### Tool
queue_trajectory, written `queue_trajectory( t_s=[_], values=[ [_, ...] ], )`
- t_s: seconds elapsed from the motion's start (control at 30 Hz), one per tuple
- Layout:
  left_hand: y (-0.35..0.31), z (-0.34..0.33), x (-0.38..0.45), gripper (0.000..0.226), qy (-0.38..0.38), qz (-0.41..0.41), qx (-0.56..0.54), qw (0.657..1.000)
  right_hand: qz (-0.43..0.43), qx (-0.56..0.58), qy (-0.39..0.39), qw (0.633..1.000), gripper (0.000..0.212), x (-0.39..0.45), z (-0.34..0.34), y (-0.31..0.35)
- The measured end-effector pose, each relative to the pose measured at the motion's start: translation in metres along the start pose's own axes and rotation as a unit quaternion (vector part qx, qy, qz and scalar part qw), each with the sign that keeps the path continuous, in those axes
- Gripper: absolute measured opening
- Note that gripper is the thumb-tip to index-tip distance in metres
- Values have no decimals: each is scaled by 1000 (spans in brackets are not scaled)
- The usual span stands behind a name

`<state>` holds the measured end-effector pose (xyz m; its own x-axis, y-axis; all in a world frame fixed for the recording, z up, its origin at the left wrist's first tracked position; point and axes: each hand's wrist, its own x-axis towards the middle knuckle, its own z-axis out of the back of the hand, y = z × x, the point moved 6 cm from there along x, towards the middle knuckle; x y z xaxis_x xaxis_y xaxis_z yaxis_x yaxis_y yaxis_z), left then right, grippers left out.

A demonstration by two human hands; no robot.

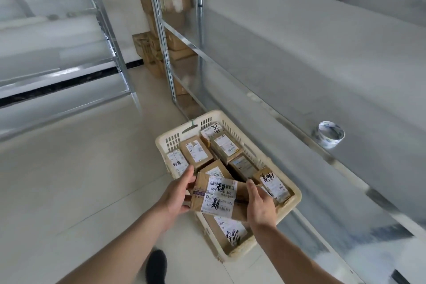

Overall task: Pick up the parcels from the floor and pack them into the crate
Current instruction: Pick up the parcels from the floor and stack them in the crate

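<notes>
A cream plastic crate (295,193) stands on the floor beside a metal shelf, holding several brown cardboard parcels with white labels (196,151). Over its near half I hold two stacked brown parcels (219,196) with barcode labels and black handwriting. My left hand (177,193) grips their left end, thumb on top. My right hand (260,203) grips their right end. Another labelled parcel (230,232) lies in the crate below the held ones.
A roll of tape (330,134) sits on the low metal shelf (345,168) to the right. More cardboard boxes (170,2) are stacked behind the shelf uprights. A second shelf unit (69,71) stands at left. Pale tiled floor (80,180) spreads around; my dark shoe (156,265) is below.
</notes>
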<state>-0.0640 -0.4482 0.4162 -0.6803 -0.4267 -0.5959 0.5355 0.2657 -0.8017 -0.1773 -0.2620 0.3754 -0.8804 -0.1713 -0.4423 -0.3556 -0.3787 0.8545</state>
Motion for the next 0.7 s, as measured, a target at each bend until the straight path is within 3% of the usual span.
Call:
queue_trajectory(
  t_s=[0.13, 0.3, 0.43, 0.7],
  values=[
    [-19, 29, 54, 92, 47, 15, 45, 998, -29, 42, -28, 998, 34, 24, -38, 16],
    [-50, 66, 106, 52, 96, 32, 59, 993, -50, 65, -63, 995, 47, 40, -89, 31],
    [-63, 86, 136, 47, 133, 38, 82, 987, -55, 68, -95, 992, 57, 44, -118, 40],
    [-80, 94, 170, 42, 158, 43, 88, 983, -75, 82, -137, 984, 55, 59, -138, 51]
  ],
)
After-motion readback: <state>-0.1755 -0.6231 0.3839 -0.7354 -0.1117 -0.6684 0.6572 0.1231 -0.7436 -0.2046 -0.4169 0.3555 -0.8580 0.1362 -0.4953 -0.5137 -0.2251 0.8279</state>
